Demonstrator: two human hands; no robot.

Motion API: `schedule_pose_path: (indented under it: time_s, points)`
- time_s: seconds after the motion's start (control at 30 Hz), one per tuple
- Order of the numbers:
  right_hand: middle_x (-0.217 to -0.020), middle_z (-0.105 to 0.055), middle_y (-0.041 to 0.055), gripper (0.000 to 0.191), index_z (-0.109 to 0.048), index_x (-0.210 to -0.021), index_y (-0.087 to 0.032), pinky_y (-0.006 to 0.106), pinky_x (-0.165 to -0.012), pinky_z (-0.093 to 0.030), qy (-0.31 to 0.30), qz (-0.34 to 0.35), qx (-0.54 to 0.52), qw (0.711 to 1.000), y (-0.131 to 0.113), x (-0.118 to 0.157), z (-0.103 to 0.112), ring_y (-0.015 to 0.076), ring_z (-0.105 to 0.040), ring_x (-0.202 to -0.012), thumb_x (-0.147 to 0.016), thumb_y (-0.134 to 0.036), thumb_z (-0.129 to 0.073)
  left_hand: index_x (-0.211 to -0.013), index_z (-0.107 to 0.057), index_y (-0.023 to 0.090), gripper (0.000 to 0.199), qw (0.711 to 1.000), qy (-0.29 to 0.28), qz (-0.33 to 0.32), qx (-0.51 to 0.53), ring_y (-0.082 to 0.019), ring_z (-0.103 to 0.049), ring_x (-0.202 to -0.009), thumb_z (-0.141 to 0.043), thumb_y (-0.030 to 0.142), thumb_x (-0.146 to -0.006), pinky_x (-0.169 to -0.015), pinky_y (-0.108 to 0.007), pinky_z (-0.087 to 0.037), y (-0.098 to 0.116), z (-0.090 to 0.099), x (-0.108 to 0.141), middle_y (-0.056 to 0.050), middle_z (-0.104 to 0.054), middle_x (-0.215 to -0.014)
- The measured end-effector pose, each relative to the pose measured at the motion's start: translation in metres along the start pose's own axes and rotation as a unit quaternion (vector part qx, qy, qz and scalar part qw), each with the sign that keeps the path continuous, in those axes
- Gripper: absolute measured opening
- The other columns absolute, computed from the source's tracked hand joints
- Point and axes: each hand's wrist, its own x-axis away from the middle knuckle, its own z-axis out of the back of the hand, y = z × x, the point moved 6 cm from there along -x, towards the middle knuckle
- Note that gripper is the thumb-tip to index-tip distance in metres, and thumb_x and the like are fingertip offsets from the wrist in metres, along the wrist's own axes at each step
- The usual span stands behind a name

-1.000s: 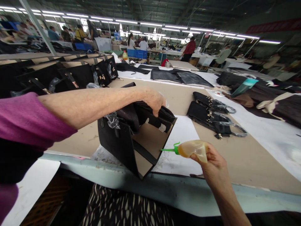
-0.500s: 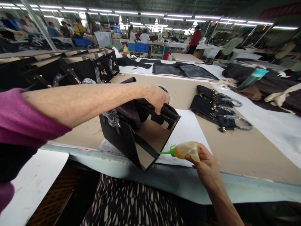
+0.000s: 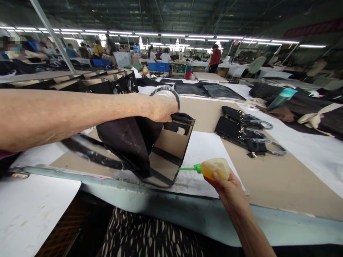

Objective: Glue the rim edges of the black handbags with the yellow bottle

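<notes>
a black handbag (image 3: pixel 171 140) is resting on the bench (image 3: pixel 270 178), seemingly part-assembled, handles (image 3: pixel 102 158) on but lining (image 3: pixel 125 137) apparently left unfastened, while the left hand (image 3: pixel 164 109) is pinching its far rim and the right hand (image 3: pixel 226 185) is gripping a green-nozzled squeeze bottle (image 3: pixel 214 168) at its edge.

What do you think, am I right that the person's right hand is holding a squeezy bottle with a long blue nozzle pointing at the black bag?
Not quite: the nozzle is green, not blue, as the head view shows. The right hand does hold the squeezy bottle, pointing at the black bag.
</notes>
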Motion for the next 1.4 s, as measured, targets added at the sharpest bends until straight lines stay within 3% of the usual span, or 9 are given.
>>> schedule_pose_path:
  time_s: [0.1, 0.2, 0.33, 0.47, 1.0, 1.4]
  points:
    - [-0.099, -0.069, 0.0070, 0.052, -0.063, -0.100, -0.019, 0.035, -0.073, -0.059, -0.011, 0.015, -0.018, 1.000, -0.001, -0.014, -0.010, 0.0258, -0.067, -0.089, -0.055, -0.026, -0.088, -0.082, -0.070, 0.016, 0.019, 0.998, 0.010, 0.018, -0.053, -0.015, -0.051, -0.066, -0.051, 0.012, -0.082, -0.066, -0.026, -0.039, -0.008, -0.004, 0.015, -0.002, -0.065, -0.066]
    - [-0.097, -0.069, 0.0063, 0.054, -0.062, -0.102, -0.019, 0.036, -0.074, -0.059, -0.016, 0.038, -0.004, 0.999, 0.002, -0.025, -0.018, 0.0258, -0.067, -0.089, -0.056, -0.028, -0.088, -0.087, -0.068, 0.016, 0.020, 0.998, 0.016, 0.016, -0.061, -0.020, -0.059, -0.069, -0.049, 0.013, -0.082, -0.061, -0.029, -0.041, -0.011, -0.026, 0.023, -0.008, -0.067, -0.079]
    - [-0.099, -0.069, 0.0057, 0.056, -0.060, -0.106, -0.019, 0.036, -0.077, -0.059, -0.017, 0.057, 0.030, 0.998, 0.008, -0.035, -0.021, 0.0249, -0.066, -0.090, -0.059, -0.031, -0.087, -0.090, -0.063, 0.016, 0.021, 0.997, 0.048, -0.004, -0.057, -0.023, -0.064, -0.075, -0.048, 0.007, -0.078, -0.058, -0.030, -0.043, -0.004, -0.057, 0.033, -0.008, -0.066, -0.089]
    - [-0.099, -0.069, 0.0051, 0.055, -0.060, -0.107, -0.018, 0.035, -0.075, -0.059, -0.010, 0.065, 0.057, 0.996, 0.011, -0.042, -0.015, 0.0243, -0.066, -0.090, -0.060, -0.030, -0.086, -0.093, -0.061, 0.015, 0.019, 0.996, 0.063, -0.015, -0.054, -0.025, -0.064, -0.080, -0.046, 0.008, -0.083, -0.062, -0.032, -0.047, 0.006, -0.074, 0.044, -0.008, -0.064, -0.092]
    - [-0.096, -0.067, 0.0019, 0.054, -0.060, -0.104, -0.019, 0.034, -0.075, -0.059, 0.005, 0.093, 0.091, 0.991, 0.022, -0.069, -0.006, 0.0218, -0.064, -0.089, -0.059, -0.031, -0.087, -0.096, -0.058, 0.015, 0.018, 0.997, 0.068, -0.023, -0.028, -0.027, -0.059, -0.088, -0.053, 0.008, -0.080, -0.076, -0.039, -0.050, 0.014, -0.093, 0.056, -0.009, -0.062, -0.098]
    - [-0.095, -0.068, 0.0017, 0.049, -0.063, -0.103, -0.020, 0.033, -0.071, -0.059, -0.022, 0.035, 0.095, 0.995, 0.031, -0.054, -0.005, 0.0226, -0.064, -0.088, -0.060, -0.028, -0.085, -0.104, -0.058, 0.014, 0.026, 0.998, 0.058, -0.018, -0.017, -0.026, -0.058, -0.095, -0.051, 0.007, -0.080, -0.083, -0.038, -0.048, 0.014, -0.100, 0.066, -0.011, -0.061, -0.109]
